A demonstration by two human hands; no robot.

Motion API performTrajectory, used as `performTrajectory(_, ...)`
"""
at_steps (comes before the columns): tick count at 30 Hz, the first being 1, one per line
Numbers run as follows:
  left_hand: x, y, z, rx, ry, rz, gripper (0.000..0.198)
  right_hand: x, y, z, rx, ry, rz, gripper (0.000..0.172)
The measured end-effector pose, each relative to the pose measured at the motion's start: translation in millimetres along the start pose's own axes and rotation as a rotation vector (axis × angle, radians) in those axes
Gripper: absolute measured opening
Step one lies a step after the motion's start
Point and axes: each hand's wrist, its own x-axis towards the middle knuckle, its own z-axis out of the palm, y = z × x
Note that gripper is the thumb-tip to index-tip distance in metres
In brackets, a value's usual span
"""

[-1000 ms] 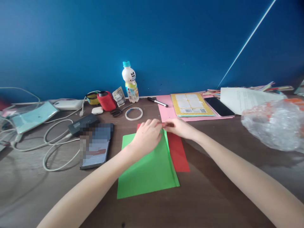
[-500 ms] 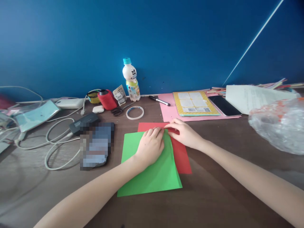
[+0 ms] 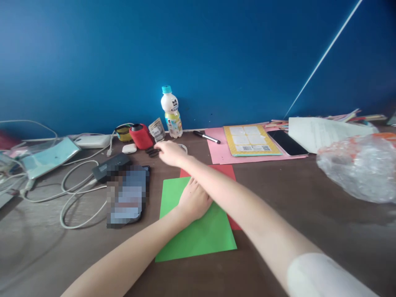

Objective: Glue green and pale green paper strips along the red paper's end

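My left hand (image 3: 195, 202) lies flat on a green sheet of paper (image 3: 192, 241), pressing it to the table. Its fingertips are partly covered by my right forearm. Under the green sheet is a red sheet (image 3: 227, 171), showing at the top and right side. My right hand (image 3: 170, 152) reaches across to the back, its fingers closed at the black handles of the scissors (image 3: 152, 152); the blades are hidden behind it. A white ring of tape (image 3: 185, 147) shows only in part beyond that hand.
Behind stands a drink bottle (image 3: 172, 113). A phone (image 3: 128, 196), cables and a black device (image 3: 111, 167) lie left. At back right are a marker (image 3: 206, 137), a yellow pack (image 3: 275, 146) on pink paper, another phone (image 3: 287, 142) and plastic wrap (image 3: 359, 169).
My right hand has left the papers' top edge and moved left and away to the scissors. My left hand stays on the green sheet. The view has tipped slightly.
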Motion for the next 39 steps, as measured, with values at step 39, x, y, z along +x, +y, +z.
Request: performTrajectory(39,23.8,-21.9,-70.3,-1.138,0.518,-0.369,0.034,-128.4,19.2,-53.6,-0.063,0.575,0.117,0.025)
